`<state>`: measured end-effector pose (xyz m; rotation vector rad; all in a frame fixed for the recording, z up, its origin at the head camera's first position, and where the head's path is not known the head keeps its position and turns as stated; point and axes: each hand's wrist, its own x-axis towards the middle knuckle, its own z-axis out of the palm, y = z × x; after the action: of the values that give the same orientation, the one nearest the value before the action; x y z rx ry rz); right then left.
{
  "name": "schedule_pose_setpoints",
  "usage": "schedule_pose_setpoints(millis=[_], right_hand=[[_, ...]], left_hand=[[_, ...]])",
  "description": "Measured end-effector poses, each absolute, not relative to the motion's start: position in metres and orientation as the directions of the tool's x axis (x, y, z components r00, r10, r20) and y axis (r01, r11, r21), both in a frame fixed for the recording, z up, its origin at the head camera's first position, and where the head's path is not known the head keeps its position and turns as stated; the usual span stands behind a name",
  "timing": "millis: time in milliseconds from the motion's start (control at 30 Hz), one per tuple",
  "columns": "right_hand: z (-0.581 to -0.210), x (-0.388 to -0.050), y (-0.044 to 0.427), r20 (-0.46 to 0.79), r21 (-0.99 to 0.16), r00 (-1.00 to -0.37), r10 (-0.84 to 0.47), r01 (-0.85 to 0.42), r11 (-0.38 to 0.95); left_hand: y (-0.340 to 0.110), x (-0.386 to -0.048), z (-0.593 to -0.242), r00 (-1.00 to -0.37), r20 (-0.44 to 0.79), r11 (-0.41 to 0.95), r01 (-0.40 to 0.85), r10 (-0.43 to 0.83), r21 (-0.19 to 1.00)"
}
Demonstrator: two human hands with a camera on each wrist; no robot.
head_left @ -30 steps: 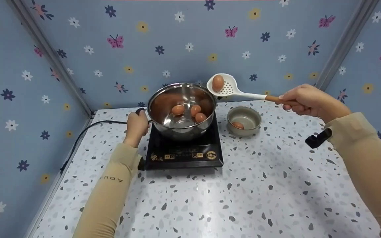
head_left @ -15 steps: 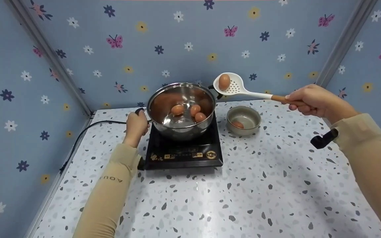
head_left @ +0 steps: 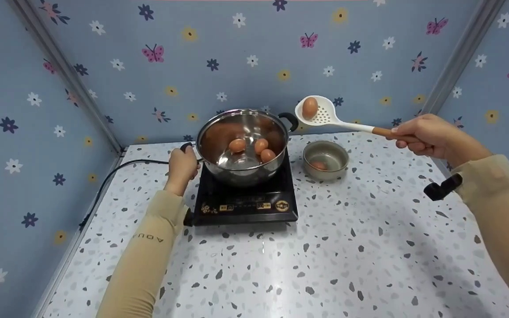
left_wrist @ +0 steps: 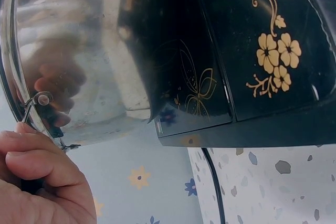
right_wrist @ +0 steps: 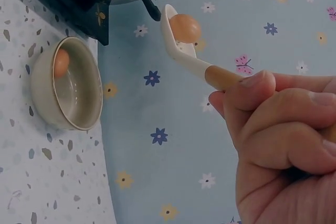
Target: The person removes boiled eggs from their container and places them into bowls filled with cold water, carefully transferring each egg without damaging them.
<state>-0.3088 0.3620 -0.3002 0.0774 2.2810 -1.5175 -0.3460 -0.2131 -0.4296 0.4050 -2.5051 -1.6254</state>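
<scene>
My left hand [head_left: 182, 167] grips the black side handle of a steel pot [head_left: 242, 177], its fingers curled round it in the left wrist view. Three brown eggs [head_left: 237, 145] lie inside the pot. With my right hand [head_left: 433, 138] I hold a white slotted spoon [head_left: 324, 113] by its wooden handle. One brown egg [head_left: 310, 108] rests in the spoon's bowl, raised to the right of the pot's rim. Below the spoon, a grey-green bowl [head_left: 340, 164] stands on the table with one egg [right_wrist: 61, 63] in it.
Under the pot is a black induction cooker [head_left: 245, 217], its cord [head_left: 126, 165] running off to the left. Flower-patterned walls [head_left: 254, 53] close in the speckled table [head_left: 334, 256] at the back and sides. The pot's other handle [head_left: 290, 120] sticks out towards the spoon.
My right hand has moved to the right, carrying the slotted spoon and its egg from over the pot's rim to beyond the far handle. My left hand has stayed on the pot handle.
</scene>
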Motion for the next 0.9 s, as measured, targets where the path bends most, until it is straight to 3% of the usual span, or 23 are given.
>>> schedule_pose_setpoints(millis=[900], right_hand=[[-0.339,-0.304,0.392,-0.416,-0.853,-0.893,-0.171,0.318,0.414]], left_hand=[[-0.212,-0.345,-0.427,-0.958,-0.048,0.379,-0.157,-0.282,0.912]])
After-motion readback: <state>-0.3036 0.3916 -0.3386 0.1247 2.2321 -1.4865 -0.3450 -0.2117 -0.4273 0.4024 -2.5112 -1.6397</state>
